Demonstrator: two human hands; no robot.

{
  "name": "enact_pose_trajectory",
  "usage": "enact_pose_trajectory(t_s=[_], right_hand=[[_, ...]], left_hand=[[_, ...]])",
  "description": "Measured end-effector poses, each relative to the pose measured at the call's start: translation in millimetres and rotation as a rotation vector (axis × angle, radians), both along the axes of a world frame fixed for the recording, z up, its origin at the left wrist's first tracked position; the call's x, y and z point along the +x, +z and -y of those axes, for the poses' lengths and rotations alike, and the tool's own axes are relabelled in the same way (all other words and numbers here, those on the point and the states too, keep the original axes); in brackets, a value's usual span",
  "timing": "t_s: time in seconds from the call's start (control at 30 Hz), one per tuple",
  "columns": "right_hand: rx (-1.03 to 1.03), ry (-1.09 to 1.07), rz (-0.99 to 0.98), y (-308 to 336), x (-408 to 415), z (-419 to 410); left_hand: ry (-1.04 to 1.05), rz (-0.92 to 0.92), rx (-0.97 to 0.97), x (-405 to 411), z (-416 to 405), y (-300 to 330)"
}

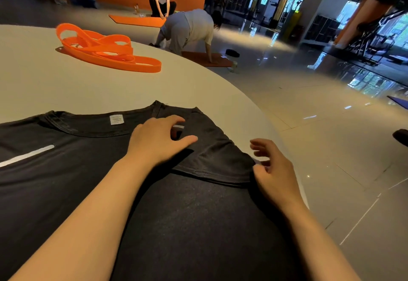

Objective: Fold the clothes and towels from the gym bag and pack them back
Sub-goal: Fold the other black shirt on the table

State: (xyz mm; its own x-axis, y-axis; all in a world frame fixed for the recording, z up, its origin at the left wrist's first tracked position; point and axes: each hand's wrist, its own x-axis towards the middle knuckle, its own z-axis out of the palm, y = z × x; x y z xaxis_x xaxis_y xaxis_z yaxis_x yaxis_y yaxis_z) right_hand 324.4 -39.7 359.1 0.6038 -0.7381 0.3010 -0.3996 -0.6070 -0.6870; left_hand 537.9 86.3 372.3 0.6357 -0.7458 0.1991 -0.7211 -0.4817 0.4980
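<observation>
Right now a black shirt (88, 170) lies spread flat on the pale table (66, 86), collar away from the person, its length running toward them. The right sleeve (212, 154) is folded inward, with its hem pointing at the table's edge. The left hand (159, 139) presses on that sleeve with loosely spread fingers, holding nothing. The right hand (273, 170), nearer the sleeve's outer corner, hovers just beside it, fingers loosely curled and empty. Orange bands (103, 50) lie well apart.
</observation>
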Motion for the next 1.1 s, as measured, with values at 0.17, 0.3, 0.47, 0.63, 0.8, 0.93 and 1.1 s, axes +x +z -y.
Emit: enact_pose_trajectory(t_s=[0.17, 0.3, 0.47, 0.63, 0.8, 0.93, 1.1], right_hand=[[0.194, 0.131, -0.023, 0, -4, 8], [0.178, 0.16, 0.018, -3, -3, 9], [0.096, 0.143, 0.046, -2, -3, 8], [0.058, 0.142, -0.011, -3, -6, 8], [-0.074, 0.105, 0.006, -2, -2, 7], [-0.188, 0.106, -0.043, -5, 0, 8], [-0.302, 0.159, -0.136, -10, 4, 11]], left_hand=[[-0.13, -0.157, 0.028, 6, 0, -2], [-0.22, -0.333, -0.198, 10, -1, -6], [-0.211, -0.384, -0.402, 9, 1, -1], [-0.267, -0.708, -0.148, 18, -20, 12], [-0.15, -0.181, -0.136, 17, -12, 7], [-0.199, 0.09, 0.047, 15, -3, -12], [-0.245, 0.194, 0.455, 14, 5, -26]])
